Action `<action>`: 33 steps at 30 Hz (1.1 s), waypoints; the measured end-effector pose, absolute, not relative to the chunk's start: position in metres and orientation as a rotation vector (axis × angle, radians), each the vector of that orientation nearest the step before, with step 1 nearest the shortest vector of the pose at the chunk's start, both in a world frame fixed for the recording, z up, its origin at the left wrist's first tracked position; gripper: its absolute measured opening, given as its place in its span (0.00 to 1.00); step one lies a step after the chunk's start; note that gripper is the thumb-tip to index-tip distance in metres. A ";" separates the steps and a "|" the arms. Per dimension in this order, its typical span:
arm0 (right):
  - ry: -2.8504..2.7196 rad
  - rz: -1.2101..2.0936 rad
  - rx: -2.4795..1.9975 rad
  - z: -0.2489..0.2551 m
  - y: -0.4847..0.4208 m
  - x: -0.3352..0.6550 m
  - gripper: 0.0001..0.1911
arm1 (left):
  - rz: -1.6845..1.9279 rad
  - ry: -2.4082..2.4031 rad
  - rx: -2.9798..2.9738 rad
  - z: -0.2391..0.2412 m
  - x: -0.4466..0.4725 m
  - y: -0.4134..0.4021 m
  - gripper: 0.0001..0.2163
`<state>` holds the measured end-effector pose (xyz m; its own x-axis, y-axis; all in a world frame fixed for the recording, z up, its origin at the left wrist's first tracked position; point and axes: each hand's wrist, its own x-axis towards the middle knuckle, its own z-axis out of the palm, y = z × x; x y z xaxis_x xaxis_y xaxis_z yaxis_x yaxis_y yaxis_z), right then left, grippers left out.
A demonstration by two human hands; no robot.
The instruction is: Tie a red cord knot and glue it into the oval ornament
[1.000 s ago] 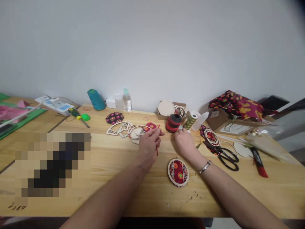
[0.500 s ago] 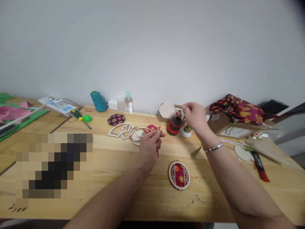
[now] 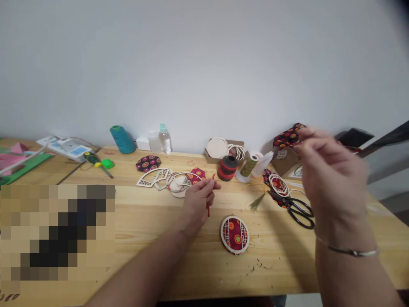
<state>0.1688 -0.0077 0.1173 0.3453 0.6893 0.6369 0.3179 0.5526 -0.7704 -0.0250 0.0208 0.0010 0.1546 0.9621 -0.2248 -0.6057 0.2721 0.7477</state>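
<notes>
My left hand point(image 3: 200, 198) rests on the wooden table point(image 3: 153, 238), closed in a pinch on a short red thread point(image 3: 208, 209). Just beyond it lie pale wooden cutouts point(image 3: 159, 177) and a red patterned fabric piece point(image 3: 197, 174). My right hand point(image 3: 329, 170) is raised high at the right, blurred, with its fingers curled together; what they hold does not show. A red and black thread spool point(image 3: 227, 167) stands between the hands. An oval wooden ornament with red fabric point(image 3: 234, 234) lies near the table's front.
Black scissors point(image 3: 295, 209) lie under my right hand beside another fabric ornament point(image 3: 276, 184). An olive thread spool point(image 3: 248, 166), a white bottle point(image 3: 263, 163), a box of wooden pieces point(image 3: 220, 149), a teal cone point(image 3: 122, 139) and a green screwdriver point(image 3: 96, 161) stand further back.
My right hand rose from beside the red spool, passed over the box, and swung up and out to the right. My left hand kept its pinch on the red thread.
</notes>
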 end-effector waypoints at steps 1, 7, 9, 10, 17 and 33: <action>-1.292 0.423 -1.042 0.107 -0.012 0.169 0.04 | 1.171 0.770 0.566 0.001 -0.024 0.019 0.11; -1.454 0.885 -1.258 0.039 -0.007 0.159 0.08 | 0.897 0.711 0.562 0.003 -0.018 0.009 0.09; -1.475 0.880 -1.332 0.026 -0.004 0.153 0.09 | 0.821 0.681 0.564 0.004 -0.018 0.007 0.08; -1.486 0.872 -1.352 0.021 -0.004 0.151 0.09 | 0.788 0.675 0.571 0.004 -0.019 0.007 0.07; -1.739 0.476 -1.332 -0.005 -0.014 0.143 0.05 | 0.803 0.745 0.620 -0.001 -0.018 0.010 0.07; -1.733 1.222 -0.917 -0.003 -0.002 0.149 0.28 | 0.697 0.681 0.763 -0.002 -0.018 0.005 0.07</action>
